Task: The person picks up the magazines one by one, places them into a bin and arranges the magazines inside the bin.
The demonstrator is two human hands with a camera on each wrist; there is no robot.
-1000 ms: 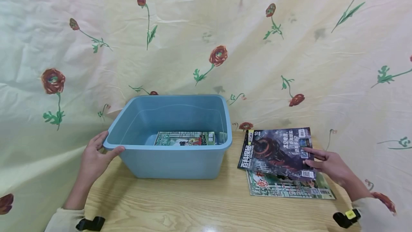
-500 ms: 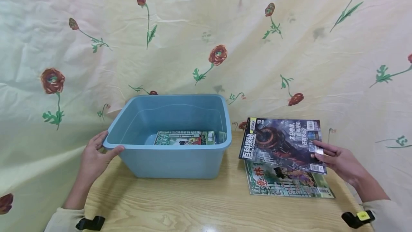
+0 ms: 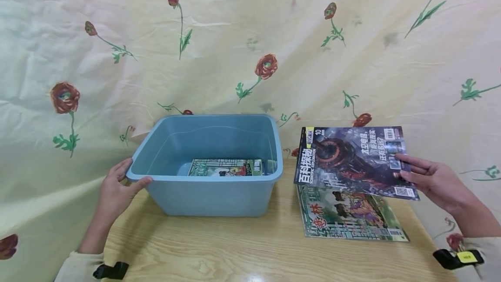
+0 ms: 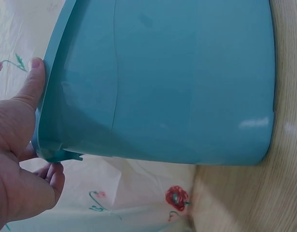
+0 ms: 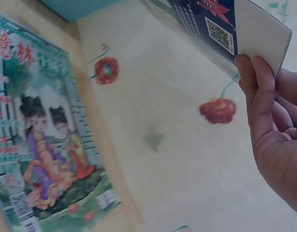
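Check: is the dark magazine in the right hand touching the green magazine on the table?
Apart. The head view shows the dark magazine lifted in the right hand; the right wrist view shows background between it and the green magazine.

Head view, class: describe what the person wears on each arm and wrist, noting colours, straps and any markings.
Both hands are bare: no gloves or rings show on the left hand or the right hand. Each forearm ends in a cream sleeve. A black wrist strap sits on the left arm. The right arm's black strap carries a small yellow tag; its print is too small to read.
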